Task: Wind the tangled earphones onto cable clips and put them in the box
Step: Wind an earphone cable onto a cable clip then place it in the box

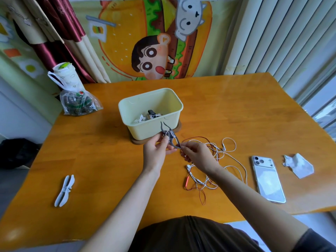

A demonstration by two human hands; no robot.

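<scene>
My left hand grips a dark grey cable clip just in front of the pale yellow box. My right hand pinches a cable by the clip's lower tip. From there the tangled white and red earphones spread over the table to the right. Wound earphones on a clip lie inside the box. A light blue cable clip lies flat at the table's front left.
The box stands on a brown wooden lid. A white phone and a crumpled tissue lie at the right. A plastic bag and a cup stand at the back left corner of the orange table.
</scene>
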